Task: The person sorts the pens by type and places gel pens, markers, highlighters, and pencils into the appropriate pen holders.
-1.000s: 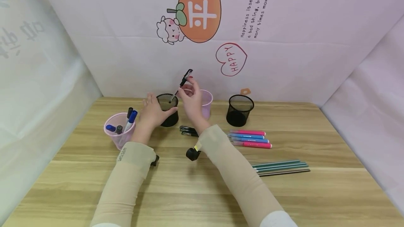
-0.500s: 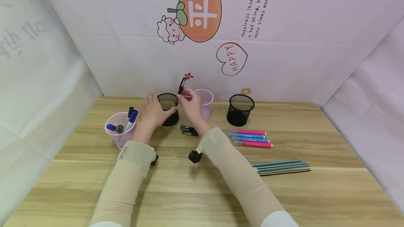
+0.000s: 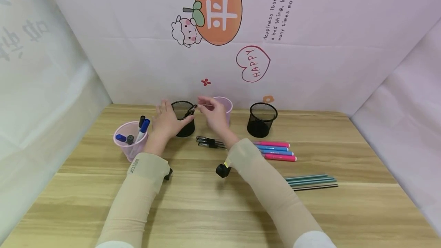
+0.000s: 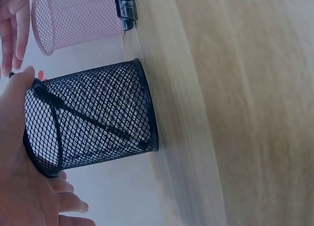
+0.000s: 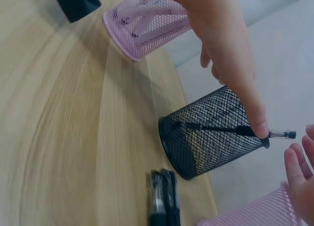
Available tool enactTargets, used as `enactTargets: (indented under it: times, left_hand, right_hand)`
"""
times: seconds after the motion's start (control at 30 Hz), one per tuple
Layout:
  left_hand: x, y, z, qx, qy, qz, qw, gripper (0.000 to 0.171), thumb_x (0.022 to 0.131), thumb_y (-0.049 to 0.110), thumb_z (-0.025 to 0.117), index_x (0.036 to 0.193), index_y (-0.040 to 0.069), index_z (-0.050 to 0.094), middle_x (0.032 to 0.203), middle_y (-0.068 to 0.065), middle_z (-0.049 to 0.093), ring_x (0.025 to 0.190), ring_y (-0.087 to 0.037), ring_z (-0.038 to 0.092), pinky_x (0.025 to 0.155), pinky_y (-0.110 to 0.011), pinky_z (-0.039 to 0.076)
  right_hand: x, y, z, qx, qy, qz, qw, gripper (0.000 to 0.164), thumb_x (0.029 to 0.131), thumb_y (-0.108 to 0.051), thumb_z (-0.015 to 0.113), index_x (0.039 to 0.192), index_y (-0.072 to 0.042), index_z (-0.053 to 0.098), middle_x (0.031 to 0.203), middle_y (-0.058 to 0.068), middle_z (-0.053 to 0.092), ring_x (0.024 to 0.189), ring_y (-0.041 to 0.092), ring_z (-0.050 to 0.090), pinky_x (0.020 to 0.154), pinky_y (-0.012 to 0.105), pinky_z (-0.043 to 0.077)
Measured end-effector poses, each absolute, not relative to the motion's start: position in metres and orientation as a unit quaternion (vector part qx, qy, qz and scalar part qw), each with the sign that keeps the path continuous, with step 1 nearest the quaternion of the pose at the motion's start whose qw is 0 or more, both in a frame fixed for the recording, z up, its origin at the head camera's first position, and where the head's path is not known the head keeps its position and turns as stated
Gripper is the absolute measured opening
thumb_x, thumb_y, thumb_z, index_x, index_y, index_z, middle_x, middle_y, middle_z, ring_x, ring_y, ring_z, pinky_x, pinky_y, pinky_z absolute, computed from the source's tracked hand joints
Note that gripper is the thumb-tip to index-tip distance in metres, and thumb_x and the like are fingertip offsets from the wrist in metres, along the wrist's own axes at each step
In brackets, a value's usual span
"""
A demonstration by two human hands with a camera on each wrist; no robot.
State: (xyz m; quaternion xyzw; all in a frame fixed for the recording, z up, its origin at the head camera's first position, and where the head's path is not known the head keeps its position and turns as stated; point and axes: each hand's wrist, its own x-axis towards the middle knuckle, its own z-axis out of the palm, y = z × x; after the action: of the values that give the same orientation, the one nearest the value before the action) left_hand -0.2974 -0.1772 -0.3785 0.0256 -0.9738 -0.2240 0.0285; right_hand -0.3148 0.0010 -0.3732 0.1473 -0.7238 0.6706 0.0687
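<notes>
My left hand (image 3: 166, 123) holds a black mesh pen holder (image 3: 186, 130) upright at its upper part, thumb on the near side and fingers on the far side. A black gel pen (image 5: 213, 128) leans inside it, its clear-and-black top poking past the rim beside my left thumb. To the right of that rim, my right hand (image 3: 215, 117) is relaxed and holds nothing. Through the mesh in the left wrist view, the pen slants across the holder (image 4: 105, 120) toward its bottom. Behind my right hand stands a pink mesh holder (image 3: 225, 106), partly hidden.
Several black pens (image 3: 211, 144) lie before the holders, near pink and blue markers (image 3: 277, 149). Green sticks (image 3: 311, 181) lie farther right. Another black mesh holder (image 3: 262, 123) stands at the back; a pink one (image 3: 130, 146) with markers stands left. A white printed backdrop (image 3: 144, 68) rises behind.
The pen has dropped into the black mesh holder and my right hand has let go of it, drawing back slightly to the right. My left hand stays on the holder.
</notes>
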Motion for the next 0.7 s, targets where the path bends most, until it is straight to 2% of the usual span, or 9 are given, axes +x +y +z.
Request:
enactTargets:
  times: [0.3,0.5,0.7]
  left_hand:
    - [-0.297,-0.177,-0.378,0.029,-0.972,-0.231,0.023,0.118,0.093,0.069,0.057,0.159,-0.011,0.002,0.166,-0.030,-0.003,0.151,-0.051,-0.001,0.116,-0.070,0.015]
    - [-0.298,-0.176,-0.378,0.028,-0.972,-0.232,0.021,0.120,0.092,0.073,0.055,0.159,-0.010,0.001,0.167,-0.030,-0.002,0.152,-0.051,-0.001,0.117,-0.069,0.016]
    - [-0.297,-0.176,-0.379,0.030,-0.971,-0.236,0.023,0.119,0.092,0.071,0.057,0.159,-0.010,0.001,0.167,-0.029,-0.002,0.151,-0.052,0.000,0.117,-0.068,0.017]
  right_hand:
    - [-0.307,0.018,-0.362,0.209,-0.745,0.630,0.067,0.029,0.100,-0.001,0.064,0.128,0.004,0.067,0.121,0.020,0.069,0.111,0.030,0.064,0.100,0.033,0.050]
    - [-0.301,0.034,-0.357,0.249,-0.746,0.615,0.055,0.028,0.102,-0.003,0.061,0.128,0.007,0.066,0.121,0.021,0.069,0.107,0.028,0.065,0.093,0.033,0.054]
    - [-0.297,0.044,-0.355,0.265,-0.739,0.618,0.041,0.027,0.104,-0.002,0.057,0.127,0.008,0.066,0.119,0.021,0.068,0.103,0.032,0.067,0.094,0.046,0.056]
